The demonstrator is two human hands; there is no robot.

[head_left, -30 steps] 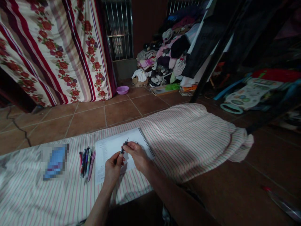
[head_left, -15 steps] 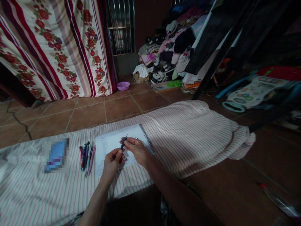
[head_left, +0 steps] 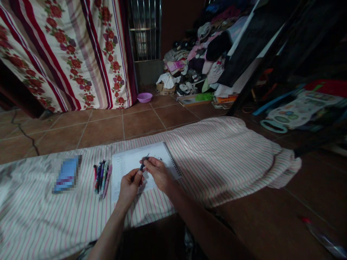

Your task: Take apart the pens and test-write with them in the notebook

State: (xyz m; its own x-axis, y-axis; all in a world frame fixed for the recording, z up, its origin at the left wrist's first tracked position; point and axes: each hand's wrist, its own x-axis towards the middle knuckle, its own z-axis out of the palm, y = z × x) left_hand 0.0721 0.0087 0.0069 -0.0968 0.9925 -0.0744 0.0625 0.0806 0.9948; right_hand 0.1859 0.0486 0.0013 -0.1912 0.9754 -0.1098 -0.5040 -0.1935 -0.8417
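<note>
A dark pen [head_left: 142, 165] is held between both hands above a white spiral notebook [head_left: 128, 163]. My left hand [head_left: 129, 186] is closed round the pen's lower end. My right hand [head_left: 157, 172] pinches its upper part with the fingers together. The notebook lies on a pink-and-white striped cloth [head_left: 217, 151] spread on the floor. Several pens [head_left: 101, 176] lie side by side just left of the notebook.
A blurred blue object [head_left: 66, 174] lies on the cloth at the left. Brown tiled floor [head_left: 103, 126] lies beyond, with a flowered hanging cloth [head_left: 67, 50], a purple bowl [head_left: 144, 97] and a heap of clothes [head_left: 195, 65]. A red-tipped object [head_left: 322, 236] lies lower right.
The hands and pen keep the same hold over the notebook. The view has shifted a little, so everything sits slightly further right and higher.
</note>
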